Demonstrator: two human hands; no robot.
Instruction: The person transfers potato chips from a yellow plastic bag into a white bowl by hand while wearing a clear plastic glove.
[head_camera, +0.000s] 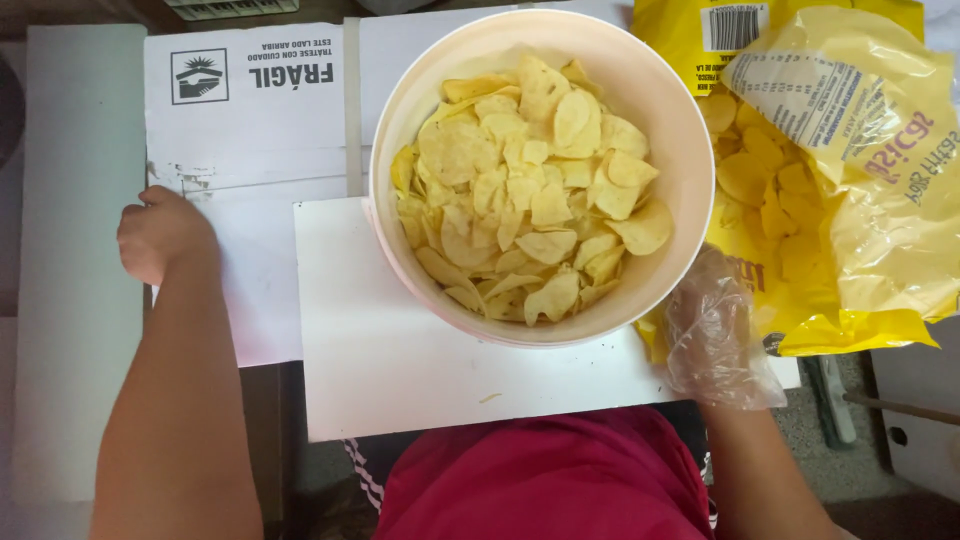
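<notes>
Our right hand (715, 340), sheathed in a thin clear plastic glove, rests low right of centre with its fingers loosely curled; we cannot tell whether they close on anything, though they lie against the lower right wall of the white bucket (680, 200) and on the edge of the yellow bag (880, 240). Our left hand (158, 235) is bare, at the left of the frame, curled into a loose fist that holds nothing and rests on the white cardboard box (250, 130).

The bucket sits at centre top, just up and to the left of the gloved hand and well apart from the bare one. It is round, open-topped and filled nearly to the rim with pale yellow potato chips (530, 190). It stands on a flat white board (400, 370) that reaches from the middle of the frame down toward our body.

To the right, touching the bucket's side, the yellow bag lies open and crumpled, with more chips (760, 180) showing inside it through its mouth. The cardboard box extends under the board toward the upper left. At the bottom centre we see a red garment (545, 480) on our torso.
</notes>
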